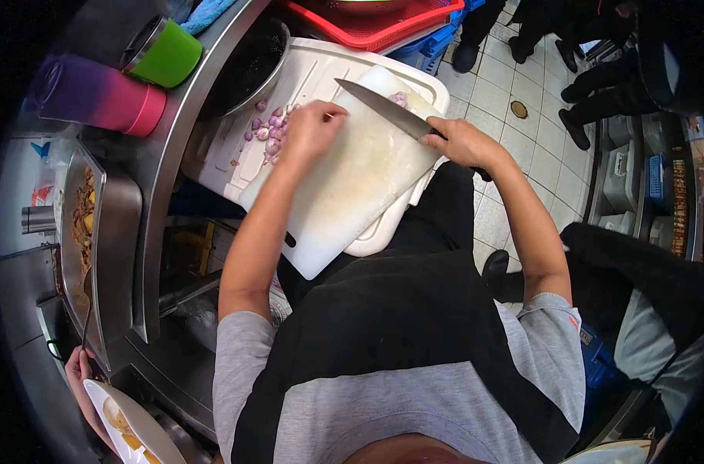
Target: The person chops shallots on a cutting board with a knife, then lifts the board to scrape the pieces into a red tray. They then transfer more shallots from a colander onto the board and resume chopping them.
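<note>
My right hand (466, 144) grips the handle of a large kitchen knife (383, 107), whose blade points up and left over a white cutting board (344, 197). My left hand (312, 133) is over the board's left side, fingers curled together; whatever they may hold is hidden. Next to it, several whole purple shallots (271, 133) lie on a cream plastic lid or tray (240, 158) under the board. On the far side of the blade is a small heap of shallot pieces (399, 99), partly hidden by the knife.
A dark metal bowl (278, 66) stands at the upper left, and a red basket (367, 31) beyond. Tumblers, one purple-pink (97, 97) and one green (170, 54), stand on the steel counter. Another person's hand (77, 367) is at lower left, near a food-filled steel pan (120, 232). Other people stand at right.
</note>
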Available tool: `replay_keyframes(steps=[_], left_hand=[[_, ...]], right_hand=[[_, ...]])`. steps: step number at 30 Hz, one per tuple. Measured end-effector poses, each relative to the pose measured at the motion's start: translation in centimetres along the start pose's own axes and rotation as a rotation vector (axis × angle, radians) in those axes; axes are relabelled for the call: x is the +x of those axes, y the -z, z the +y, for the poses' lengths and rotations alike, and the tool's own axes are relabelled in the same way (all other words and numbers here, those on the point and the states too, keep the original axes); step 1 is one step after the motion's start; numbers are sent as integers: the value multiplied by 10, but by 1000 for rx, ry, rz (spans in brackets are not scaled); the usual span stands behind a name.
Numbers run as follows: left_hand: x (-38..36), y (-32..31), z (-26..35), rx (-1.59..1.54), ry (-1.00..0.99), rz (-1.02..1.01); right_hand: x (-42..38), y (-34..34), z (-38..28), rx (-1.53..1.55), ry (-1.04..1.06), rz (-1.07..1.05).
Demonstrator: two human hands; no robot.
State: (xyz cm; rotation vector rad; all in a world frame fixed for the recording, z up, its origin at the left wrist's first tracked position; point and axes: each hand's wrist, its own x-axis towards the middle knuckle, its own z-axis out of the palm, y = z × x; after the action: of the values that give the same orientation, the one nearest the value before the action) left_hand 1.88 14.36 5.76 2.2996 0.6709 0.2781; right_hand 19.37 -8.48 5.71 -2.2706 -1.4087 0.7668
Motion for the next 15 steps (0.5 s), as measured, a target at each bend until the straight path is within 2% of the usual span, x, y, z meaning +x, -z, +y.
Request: replay_keyframes(steps=[2,5,7,10,15], left_hand=[[-12,-28,-2,-76,-124,-54],[-22,-40,12,-31,-72,-85],[-23,-41,9,143,-141,31],[-27,-34,5,98,-174,113],[-38,-38,-1,-36,-271,95]], right_hand=[[0,0,-5,-9,-24,14],[-9,-7,-19,-135,-54,96],[-21,-14,-30,-165,-25,114],[-37,-22,-49,-214,-31,84],[-36,-34,-56,-258,-4,100]])
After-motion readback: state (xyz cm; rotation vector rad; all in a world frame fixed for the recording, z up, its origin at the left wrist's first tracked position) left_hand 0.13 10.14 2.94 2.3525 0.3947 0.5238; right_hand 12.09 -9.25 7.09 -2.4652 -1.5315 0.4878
